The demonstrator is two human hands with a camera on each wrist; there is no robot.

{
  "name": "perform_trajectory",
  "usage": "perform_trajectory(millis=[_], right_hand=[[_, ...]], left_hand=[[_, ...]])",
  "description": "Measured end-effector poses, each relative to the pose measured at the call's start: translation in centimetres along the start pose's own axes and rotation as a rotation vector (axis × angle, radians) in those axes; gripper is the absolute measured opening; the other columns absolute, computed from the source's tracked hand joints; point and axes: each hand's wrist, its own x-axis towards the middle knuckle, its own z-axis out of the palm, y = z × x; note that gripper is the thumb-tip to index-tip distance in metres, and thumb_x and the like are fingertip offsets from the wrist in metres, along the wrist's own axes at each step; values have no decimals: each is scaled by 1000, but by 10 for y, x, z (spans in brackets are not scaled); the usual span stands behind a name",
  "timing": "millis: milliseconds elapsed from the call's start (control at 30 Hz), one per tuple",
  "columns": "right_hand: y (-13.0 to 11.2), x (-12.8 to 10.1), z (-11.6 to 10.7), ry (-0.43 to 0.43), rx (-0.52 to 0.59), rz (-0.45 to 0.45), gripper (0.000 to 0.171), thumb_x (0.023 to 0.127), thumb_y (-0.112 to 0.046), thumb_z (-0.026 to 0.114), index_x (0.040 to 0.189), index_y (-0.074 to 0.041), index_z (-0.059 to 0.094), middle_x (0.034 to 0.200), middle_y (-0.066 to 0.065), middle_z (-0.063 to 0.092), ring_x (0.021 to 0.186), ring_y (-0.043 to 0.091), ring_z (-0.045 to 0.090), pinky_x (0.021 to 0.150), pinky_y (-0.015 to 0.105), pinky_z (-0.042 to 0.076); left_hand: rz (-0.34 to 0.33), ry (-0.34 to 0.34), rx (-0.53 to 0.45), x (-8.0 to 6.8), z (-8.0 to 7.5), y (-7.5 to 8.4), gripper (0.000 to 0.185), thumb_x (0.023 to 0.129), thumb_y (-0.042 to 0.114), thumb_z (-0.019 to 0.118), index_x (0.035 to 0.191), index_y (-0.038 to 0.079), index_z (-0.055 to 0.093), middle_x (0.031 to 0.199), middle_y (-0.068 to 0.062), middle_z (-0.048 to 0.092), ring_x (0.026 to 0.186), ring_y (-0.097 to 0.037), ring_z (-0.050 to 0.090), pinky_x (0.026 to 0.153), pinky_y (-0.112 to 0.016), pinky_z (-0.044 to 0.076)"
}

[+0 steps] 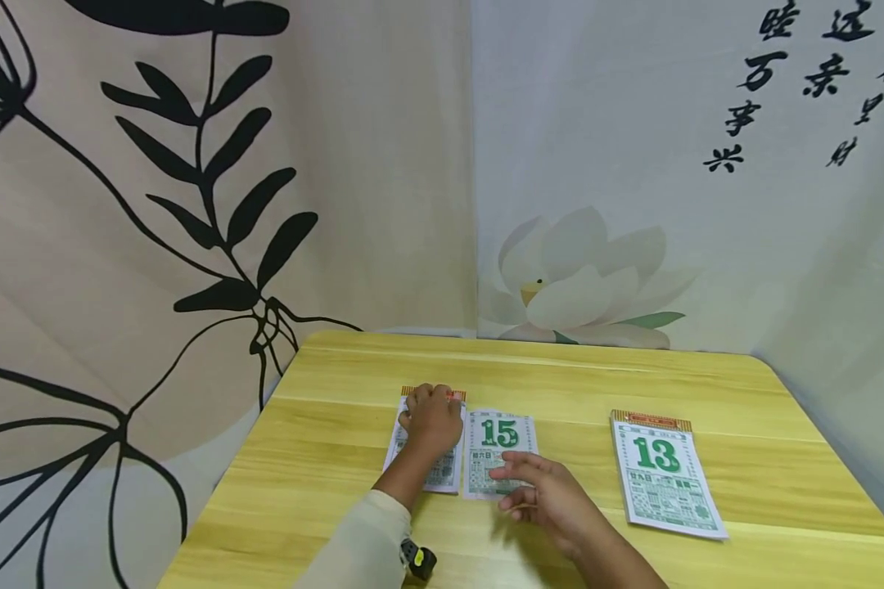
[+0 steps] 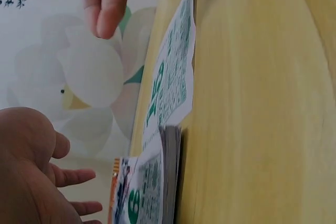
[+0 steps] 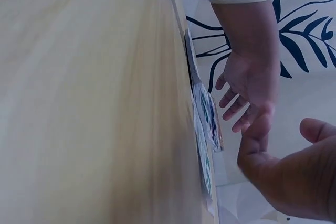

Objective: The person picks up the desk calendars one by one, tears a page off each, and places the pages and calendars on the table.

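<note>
A tear-off calendar pad [image 1: 442, 473] with an orange top strip lies left of centre on the yellow wooden table [image 1: 560, 372]. My left hand [image 1: 430, 415] is over its upper part, fingers spread and relaxed; in the left wrist view the left hand [image 2: 47, 182] seems to be just above the pad [image 2: 149, 182]. Right beside the pad lies a loose sheet [image 1: 499, 438] printed with a green 15. My right hand [image 1: 534, 487] is open over that sheet's lower edge, fingers straight. I cannot tell whether either hand touches the paper.
A second calendar pad [image 1: 665, 478] showing a green 13 lies to the right, near the table's right edge. Printed cloth backdrops [image 1: 265, 164] hang close behind and to both sides. A wrist camera [image 1: 418, 561] sits on my left sleeve.
</note>
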Motion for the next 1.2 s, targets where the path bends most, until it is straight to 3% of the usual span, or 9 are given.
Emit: perform_trajectory(millis=[233, 500, 700, 967, 1200], right_hand=[[0, -4, -13, 147, -81, -23, 55, 111, -25, 58, 155, 7, 49, 126, 6, 75, 102, 21, 71, 87, 36, 56], [-8, -7, -28, 296, -179, -60, 49, 113, -25, 59, 154, 1, 54, 148, 19, 64, 122, 29, 64, 96, 43, 57], [-14, -13, -42, 299, -266, -74, 52, 113, -29, 60, 154, 1, 54, 156, 22, 59, 130, 32, 60, 99, 43, 57], [-20, -18, -64, 326, -342, -78, 53, 115, -33, 57, 157, -1, 51, 160, 22, 54, 141, 35, 55, 105, 48, 56], [-28, -20, -79, 326, -482, -82, 60, 115, -35, 59, 162, -2, 44, 164, 25, 45, 141, 38, 54, 106, 51, 56]], left_hand=[[38, -32, -31, -6, 11, 5, 42, 119, 31, 45, 150, 5, 56, 164, -24, 40, 159, -50, 25, 119, -75, 22], [65, -54, 5, -17, 20, 18, 47, 119, 34, 47, 154, 4, 55, 170, -25, 36, 162, -50, 23, 122, -80, 14], [86, -79, 33, -17, 26, 26, 52, 118, 42, 48, 155, 5, 54, 172, -26, 34, 164, -50, 21, 122, -81, 15], [94, -105, 87, -15, 37, 32, 73, 113, 64, 46, 159, 8, 51, 175, -25, 31, 166, -48, 21, 121, -79, 19], [104, -111, 141, -10, 48, 29, 78, 112, 67, 45, 162, 7, 48, 178, -26, 24, 168, -49, 14, 124, -79, 16]])
